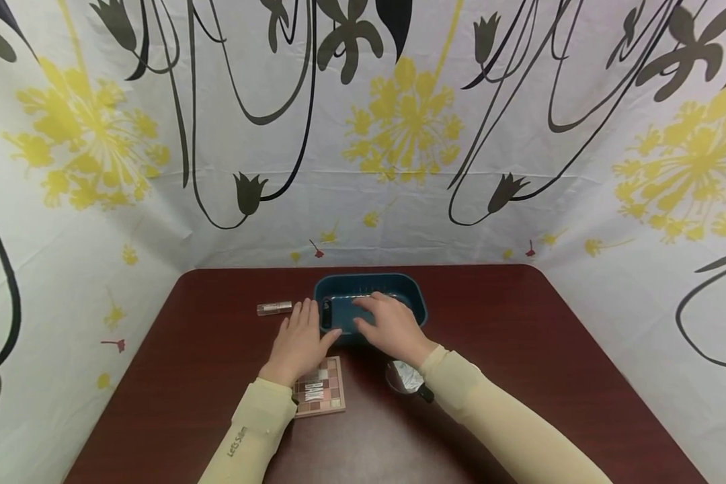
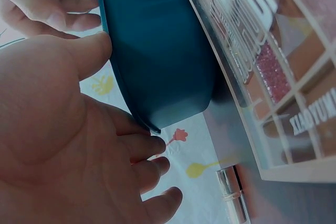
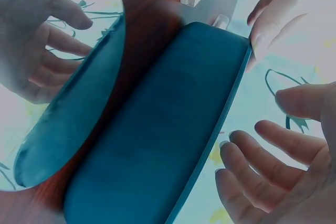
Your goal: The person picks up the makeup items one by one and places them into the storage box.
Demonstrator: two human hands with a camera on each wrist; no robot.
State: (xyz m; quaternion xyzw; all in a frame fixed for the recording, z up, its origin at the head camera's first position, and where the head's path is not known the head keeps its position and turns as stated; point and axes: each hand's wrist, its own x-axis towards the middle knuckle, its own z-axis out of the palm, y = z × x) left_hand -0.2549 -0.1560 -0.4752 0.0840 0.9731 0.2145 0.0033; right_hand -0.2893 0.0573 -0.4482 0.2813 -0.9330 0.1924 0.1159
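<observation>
A teal plastic basket (image 1: 414,296) stands near the table's far edge, with a small dark item (image 1: 327,314) inside its left end. My left hand (image 1: 302,343) lies along the basket's left side, fingers extended; in the left wrist view its thumb (image 2: 94,56) touches the rim. Over the basket's opening hovers my right hand (image 1: 393,326), its fingers loosely bent and holding nothing. Partly under my left wrist is an eyeshadow palette (image 1: 323,390) with a clear lid. Beside my right wrist lies a round mirror (image 1: 405,378), which reflects the hand and basket in the right wrist view.
A slim clear tube with a metallic section (image 1: 274,308) lies left of the basket on the dark red table (image 1: 496,349). Patterned white cloth (image 1: 302,235) hangs behind the table and along both sides.
</observation>
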